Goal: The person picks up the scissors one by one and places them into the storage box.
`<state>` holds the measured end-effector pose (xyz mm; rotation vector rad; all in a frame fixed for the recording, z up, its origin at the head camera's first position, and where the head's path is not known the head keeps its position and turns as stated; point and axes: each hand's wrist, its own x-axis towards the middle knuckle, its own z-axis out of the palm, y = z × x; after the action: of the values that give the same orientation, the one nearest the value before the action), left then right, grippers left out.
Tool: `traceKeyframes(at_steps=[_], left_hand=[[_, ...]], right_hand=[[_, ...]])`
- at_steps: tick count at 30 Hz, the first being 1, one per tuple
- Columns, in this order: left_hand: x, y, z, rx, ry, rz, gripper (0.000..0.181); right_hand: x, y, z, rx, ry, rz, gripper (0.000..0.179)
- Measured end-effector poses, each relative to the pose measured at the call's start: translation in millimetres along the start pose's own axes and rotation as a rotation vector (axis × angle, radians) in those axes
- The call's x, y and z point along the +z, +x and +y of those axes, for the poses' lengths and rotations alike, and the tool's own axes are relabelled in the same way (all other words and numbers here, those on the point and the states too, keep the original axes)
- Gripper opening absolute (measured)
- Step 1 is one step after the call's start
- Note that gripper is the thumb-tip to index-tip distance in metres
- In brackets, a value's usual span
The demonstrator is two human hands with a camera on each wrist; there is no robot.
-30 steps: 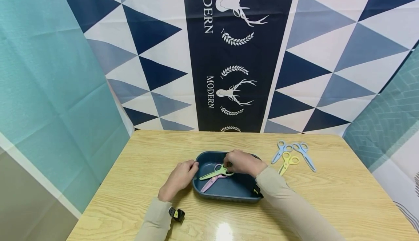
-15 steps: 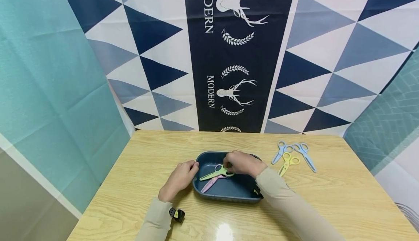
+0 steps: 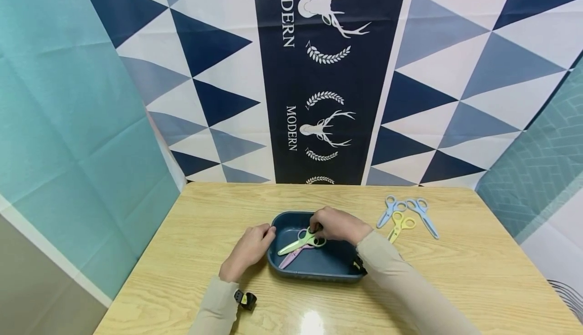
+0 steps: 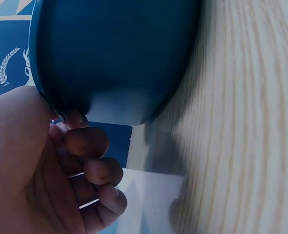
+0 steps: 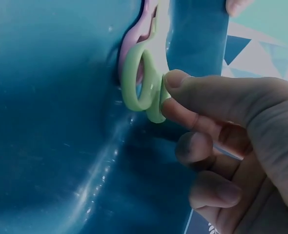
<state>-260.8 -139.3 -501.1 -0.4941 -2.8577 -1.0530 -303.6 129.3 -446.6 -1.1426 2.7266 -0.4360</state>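
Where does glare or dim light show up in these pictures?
In the head view, bright glare marks the table; in the left wrist view, the tray looks dim; in the right wrist view, glints streak it near the green scissors.

L hand (image 3: 252, 244) w/ thumb & index pinching, other fingers curled. R hand (image 3: 336, 223) slightly farther, also pinching. Forearms (image 3: 410, 278) angle in from near side.
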Motion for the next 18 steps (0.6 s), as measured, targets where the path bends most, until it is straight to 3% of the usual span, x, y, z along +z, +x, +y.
traceKeyframes(at_steps=[18], left_hand=[[-1.0, 0.1, -0.5, 0.011, -0.001, 0.008, 0.036]], right_hand=[[-22, -8.5, -7, -0.004, 0.009, 0.038, 0.011]])
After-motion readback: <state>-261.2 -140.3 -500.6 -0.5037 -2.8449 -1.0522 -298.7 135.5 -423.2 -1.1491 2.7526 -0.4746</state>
